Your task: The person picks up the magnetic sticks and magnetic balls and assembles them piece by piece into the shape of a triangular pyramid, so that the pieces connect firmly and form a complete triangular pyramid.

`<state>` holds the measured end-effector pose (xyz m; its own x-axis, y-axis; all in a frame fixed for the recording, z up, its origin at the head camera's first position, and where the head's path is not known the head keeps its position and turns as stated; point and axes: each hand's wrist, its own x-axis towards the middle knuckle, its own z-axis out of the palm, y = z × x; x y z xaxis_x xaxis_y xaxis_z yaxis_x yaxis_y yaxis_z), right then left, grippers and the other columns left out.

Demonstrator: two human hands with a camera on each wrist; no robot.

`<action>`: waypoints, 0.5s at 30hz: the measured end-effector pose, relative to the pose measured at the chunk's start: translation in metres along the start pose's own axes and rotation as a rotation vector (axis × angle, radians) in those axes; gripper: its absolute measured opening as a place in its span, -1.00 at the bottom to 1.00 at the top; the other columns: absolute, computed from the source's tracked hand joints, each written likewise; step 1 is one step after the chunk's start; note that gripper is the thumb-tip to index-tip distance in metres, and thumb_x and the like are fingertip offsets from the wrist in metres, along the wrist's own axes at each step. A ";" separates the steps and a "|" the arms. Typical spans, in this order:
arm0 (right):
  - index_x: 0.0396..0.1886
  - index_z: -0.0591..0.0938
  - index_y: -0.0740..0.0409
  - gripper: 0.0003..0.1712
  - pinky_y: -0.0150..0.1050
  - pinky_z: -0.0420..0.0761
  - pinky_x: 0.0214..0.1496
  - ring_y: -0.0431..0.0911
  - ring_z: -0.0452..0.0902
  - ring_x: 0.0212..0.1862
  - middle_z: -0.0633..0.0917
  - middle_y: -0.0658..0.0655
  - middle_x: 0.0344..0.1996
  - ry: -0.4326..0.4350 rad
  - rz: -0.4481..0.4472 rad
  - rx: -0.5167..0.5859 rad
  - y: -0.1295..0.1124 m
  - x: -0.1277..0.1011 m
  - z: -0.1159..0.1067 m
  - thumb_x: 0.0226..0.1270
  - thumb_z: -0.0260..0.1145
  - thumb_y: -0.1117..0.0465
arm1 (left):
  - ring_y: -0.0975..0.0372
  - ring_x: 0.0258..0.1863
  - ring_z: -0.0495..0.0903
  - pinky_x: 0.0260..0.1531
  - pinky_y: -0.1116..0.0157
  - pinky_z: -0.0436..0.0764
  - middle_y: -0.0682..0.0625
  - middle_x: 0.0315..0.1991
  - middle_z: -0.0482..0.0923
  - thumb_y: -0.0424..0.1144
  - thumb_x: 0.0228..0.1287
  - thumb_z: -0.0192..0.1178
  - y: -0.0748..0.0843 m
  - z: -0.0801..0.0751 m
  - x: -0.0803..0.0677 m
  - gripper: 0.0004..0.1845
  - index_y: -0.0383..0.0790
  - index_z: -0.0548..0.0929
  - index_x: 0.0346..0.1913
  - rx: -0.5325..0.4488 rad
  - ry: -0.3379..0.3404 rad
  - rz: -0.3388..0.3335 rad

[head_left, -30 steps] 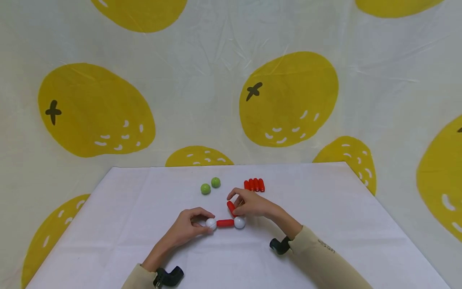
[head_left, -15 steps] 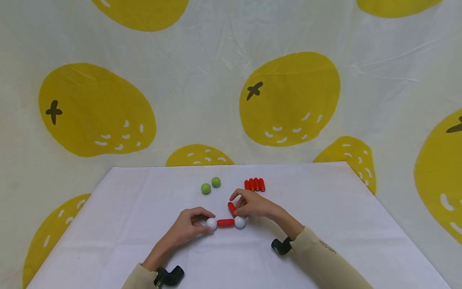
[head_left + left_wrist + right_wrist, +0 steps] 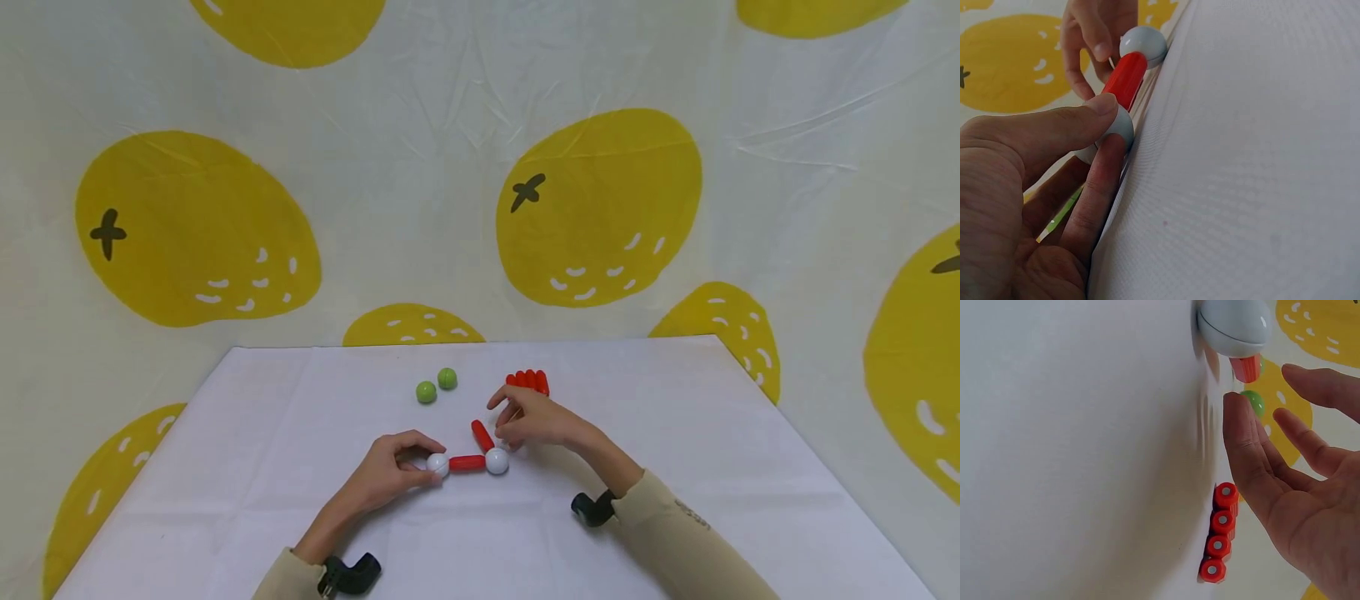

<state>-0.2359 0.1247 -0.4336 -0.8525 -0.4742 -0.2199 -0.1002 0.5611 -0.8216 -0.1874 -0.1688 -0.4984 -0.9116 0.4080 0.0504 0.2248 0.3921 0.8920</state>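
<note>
Between thumb and fingers, my left hand (image 3: 392,468) pinches a white ball (image 3: 1121,125) on the table. A red rod (image 3: 467,462) runs from that ball to a second white ball (image 3: 497,461) at its right. From the second ball another red rod (image 3: 482,435) slants away to the back left. My right hand (image 3: 536,418) is just right of this slanting rod, apart from it, thumb and fingers spread with nothing between them. In the right wrist view, the second ball and a short end of a red rod (image 3: 1247,369) show beyond the fingertips.
Two green balls (image 3: 426,392) lie farther back on the white-covered table (image 3: 637,400). Several red rods (image 3: 1217,545) lie side by side behind my right hand, which partly covers them in the head view. A fruit-patterned cloth (image 3: 420,208) hangs behind the table.
My right hand has let go of the slanting red rod and moved a little to the right. The left hand keeps its pinch on the white ball.
</note>
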 end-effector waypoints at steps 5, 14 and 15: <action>0.25 0.51 0.26 -0.53 -0.16 0.76 -0.08 -0.01 0.74 -0.24 0.72 0.17 -0.17 -0.001 -0.007 0.017 -0.004 0.008 -0.006 0.40 0.36 0.28 | 0.31 -0.06 0.62 -0.20 0.46 0.65 0.04 0.01 0.74 -0.16 0.14 0.55 0.000 -0.001 0.000 -0.64 0.02 0.77 0.02 -0.009 -0.003 -0.006; 0.26 0.51 0.24 -0.55 -0.13 0.76 -0.01 0.09 0.75 -0.16 0.71 0.22 -0.08 0.050 0.009 -0.020 -0.021 0.036 -0.010 0.43 0.34 0.27 | 0.29 -0.04 0.62 -0.19 0.46 0.64 0.05 0.02 0.73 -0.13 0.17 0.54 0.002 -0.002 0.000 -0.64 0.00 0.77 0.04 -0.013 -0.010 -0.013; 0.25 0.52 0.24 -0.55 -0.12 0.76 -0.01 0.09 0.75 -0.16 0.71 0.23 -0.08 0.059 0.007 -0.025 -0.022 0.041 -0.010 0.43 0.35 0.27 | 0.29 -0.04 0.62 -0.18 0.46 0.64 0.05 0.02 0.73 -0.12 0.17 0.54 0.002 -0.002 0.001 -0.64 0.01 0.77 0.04 -0.009 -0.010 -0.014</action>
<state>-0.2737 0.0996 -0.4188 -0.8821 -0.4295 -0.1935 -0.1063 0.5816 -0.8065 -0.1884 -0.1695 -0.4951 -0.9110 0.4110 0.0332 0.2089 0.3905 0.8966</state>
